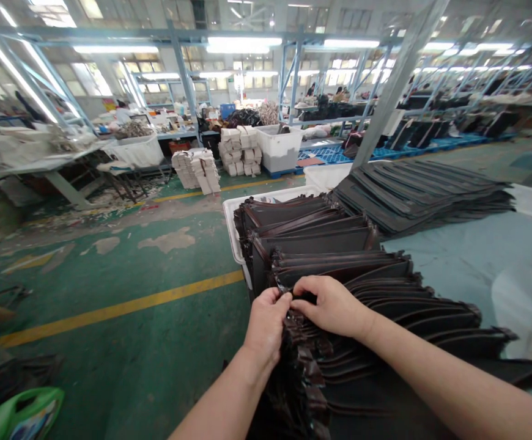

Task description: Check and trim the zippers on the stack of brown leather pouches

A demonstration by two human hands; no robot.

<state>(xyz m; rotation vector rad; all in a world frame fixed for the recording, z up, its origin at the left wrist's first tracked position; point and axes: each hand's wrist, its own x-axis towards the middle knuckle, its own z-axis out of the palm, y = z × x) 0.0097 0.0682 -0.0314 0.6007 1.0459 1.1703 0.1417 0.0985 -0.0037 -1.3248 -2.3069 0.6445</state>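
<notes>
Dark panel stack (302, 391); left hand (266, 324), right hand (332, 305) gripping edges; green floor (123, 348) alongside.

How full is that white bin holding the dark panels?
Full: the dark panels are heaped above the rim of the white bin, hiding its inside.

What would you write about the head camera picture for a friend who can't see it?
A left hand and a right hand pinch the edge of a stack of dark brown panels. Behind them, a white bin holds more panels, near a dark gray stack. All around is a big factory with a green floor and a yellow line.
</notes>
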